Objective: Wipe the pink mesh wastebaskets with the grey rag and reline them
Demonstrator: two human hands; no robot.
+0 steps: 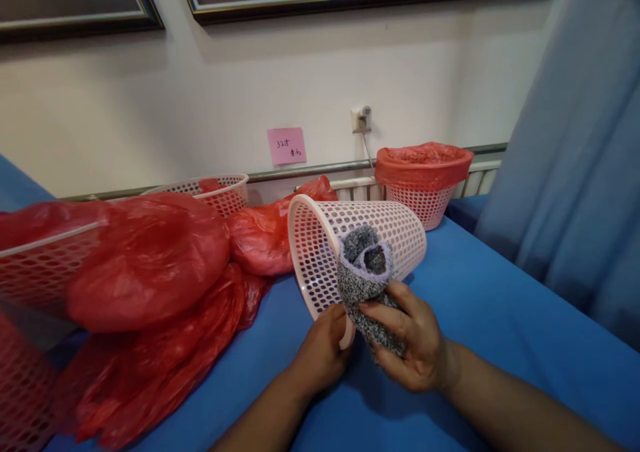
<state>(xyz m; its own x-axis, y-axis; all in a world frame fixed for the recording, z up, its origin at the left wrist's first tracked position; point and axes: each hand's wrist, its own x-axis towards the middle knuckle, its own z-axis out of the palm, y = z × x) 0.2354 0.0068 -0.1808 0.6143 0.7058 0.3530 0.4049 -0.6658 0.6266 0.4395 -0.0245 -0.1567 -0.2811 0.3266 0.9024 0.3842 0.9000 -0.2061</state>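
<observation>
A rolled grey speckled sock [367, 279] with a pale lilac cuff sits between my two hands, just in front of the mouth of a pink perforated basket [350, 239] lying on its side on the blue table [500, 305]. My right hand [413, 342] is closed around the lower part of the sock. Curled fingers of my left hand [323, 349] press against the sock's left side and touch the basket's rim.
Crumpled red plastic bags [150, 285] cover the left of the table, over another pink basket [30, 272]. A third basket [220, 192] stands behind them. A basket lined with a red bag [423, 179] stands at the back right. A blue curtain [580, 172] hangs at right.
</observation>
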